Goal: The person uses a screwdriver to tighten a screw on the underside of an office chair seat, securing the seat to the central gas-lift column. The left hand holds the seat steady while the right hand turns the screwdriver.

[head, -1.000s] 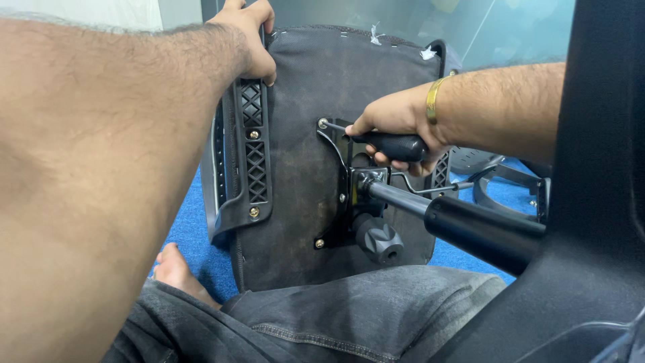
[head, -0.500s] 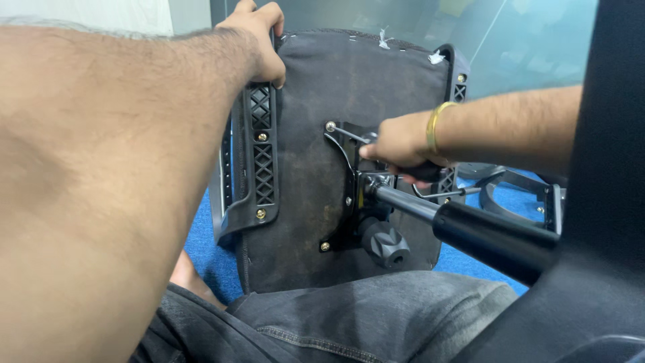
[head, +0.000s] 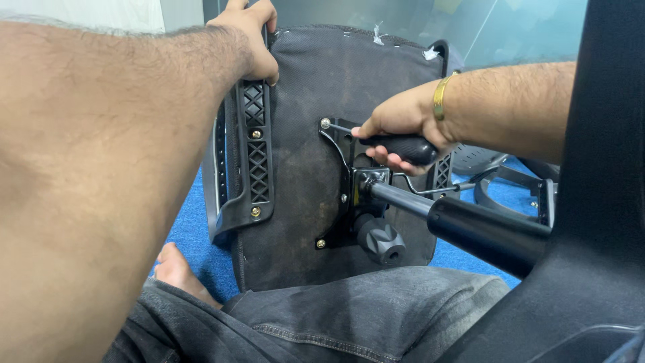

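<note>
Head cam: the left hand [head: 252, 37] gripped the top edge of the upturned chair seat [head: 302, 175] propped against the lap. The right hand [head: 403, 128] was wrapped tight around a screwdriver [head: 396, 144], tip on the mounting plate [head: 342, 181] screw [head: 325, 124].

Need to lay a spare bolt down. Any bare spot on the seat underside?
Bare: seat underside between armrest bracket and mounting plate; also the strip above the plate. Crowded: right of the plate, with right hand, tool handle, gas cylinder, knob.
</note>
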